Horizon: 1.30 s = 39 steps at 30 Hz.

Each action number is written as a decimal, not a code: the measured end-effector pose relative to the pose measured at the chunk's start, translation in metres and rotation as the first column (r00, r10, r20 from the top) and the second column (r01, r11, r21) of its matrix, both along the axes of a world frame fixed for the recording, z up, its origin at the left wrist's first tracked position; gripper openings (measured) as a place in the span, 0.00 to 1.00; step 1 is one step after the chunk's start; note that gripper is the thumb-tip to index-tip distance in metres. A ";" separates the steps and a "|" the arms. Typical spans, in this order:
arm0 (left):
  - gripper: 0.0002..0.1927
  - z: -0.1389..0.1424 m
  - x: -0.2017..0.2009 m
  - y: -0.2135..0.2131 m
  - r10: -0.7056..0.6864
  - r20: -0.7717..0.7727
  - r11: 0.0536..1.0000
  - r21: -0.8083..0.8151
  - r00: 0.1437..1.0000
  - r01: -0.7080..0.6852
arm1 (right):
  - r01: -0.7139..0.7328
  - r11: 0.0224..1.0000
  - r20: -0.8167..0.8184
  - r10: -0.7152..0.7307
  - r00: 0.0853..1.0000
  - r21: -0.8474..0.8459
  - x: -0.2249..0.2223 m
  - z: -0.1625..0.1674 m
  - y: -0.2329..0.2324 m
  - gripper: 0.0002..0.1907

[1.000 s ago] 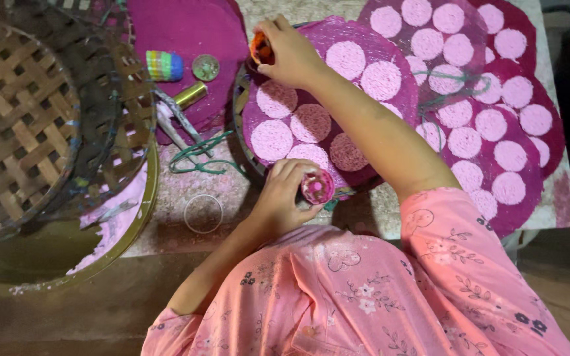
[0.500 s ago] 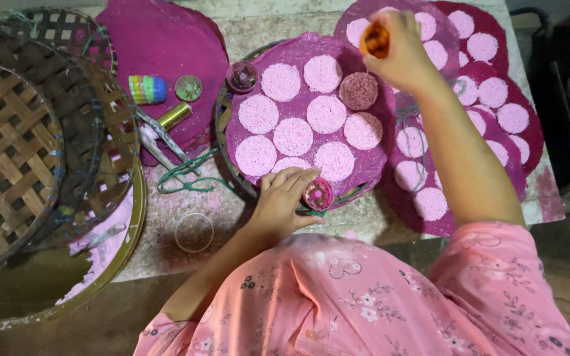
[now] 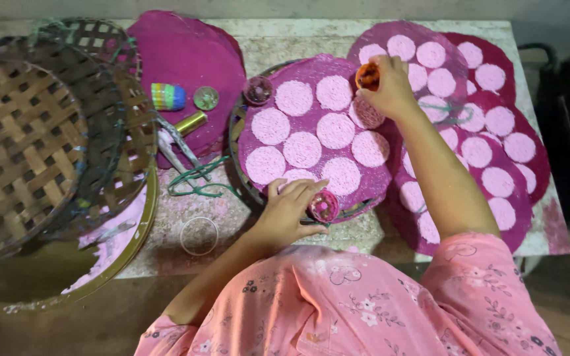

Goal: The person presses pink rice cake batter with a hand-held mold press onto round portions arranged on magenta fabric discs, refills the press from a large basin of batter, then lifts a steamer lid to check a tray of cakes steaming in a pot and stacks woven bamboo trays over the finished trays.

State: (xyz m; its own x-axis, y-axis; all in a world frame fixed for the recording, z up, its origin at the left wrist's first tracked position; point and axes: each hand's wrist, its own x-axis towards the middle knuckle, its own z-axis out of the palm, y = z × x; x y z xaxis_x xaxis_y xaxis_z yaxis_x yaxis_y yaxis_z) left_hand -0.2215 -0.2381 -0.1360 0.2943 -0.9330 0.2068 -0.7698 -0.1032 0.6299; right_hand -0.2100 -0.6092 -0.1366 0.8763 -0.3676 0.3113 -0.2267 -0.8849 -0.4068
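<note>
I am taking the round magenta sheet [image 3: 315, 135] on its wire tray [image 3: 235, 142] as my landmark and reading from its left. Far to its left the woven bamboo trays [image 3: 28, 138] are lying stacked, overlapping a big metal-rimmed basin [image 3: 126, 254]. Nearer, still left of the sheet, a rainbow-striped cup [image 3: 167, 96], a small round lid [image 3: 206, 98], a brass tube [image 3: 190, 122] and a tangle of green wire [image 3: 196, 181] are sitting on the stone surface [image 3: 258, 43], with a clear ring [image 3: 199, 235] below them.

At the sheet's near edge my left hand [image 3: 288, 211] is curling around a small pink round cutter [image 3: 324, 205], fingers wrapped close about it and pressing it onto the sheet just below the nearest pale disc. The sheet itself is showing a ring of pale pink cut-out discs [image 3: 302, 149] with one in the middle.

At the sheet's far right edge my right hand [image 3: 389, 84] is gripping an orange round cutter [image 3: 367, 76], closed tight on it, mouth tilted up toward me. A darker, freshly marked circle [image 3: 366, 113] is lying directly beneath that hand, toward me from the cutter; the right hand is plainly the nearer one to it, the left being across the sheet.

Right of the sheet, more magenta sheets [image 3: 489, 132] with pale discs are lying overlapped to the surface's edge.
</note>
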 end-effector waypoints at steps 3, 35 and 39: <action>0.46 0.011 0.012 0.014 0.107 -0.003 0.994 -0.012 0.994 -0.107 | 0.005 0.998 0.011 -0.005 1.000 -0.056 0.007 -0.008 0.000 0.37; 0.33 0.044 0.142 0.315 0.371 -0.775 -0.122 -0.586 0.511 -0.801 | -0.413 0.751 0.492 0.135 0.860 0.516 -0.065 0.029 0.109 0.23; 0.36 0.050 0.126 0.226 0.215 -0.802 0.019 -0.567 0.557 -0.824 | -0.523 0.424 0.547 0.073 0.834 0.740 -0.070 0.043 0.134 0.32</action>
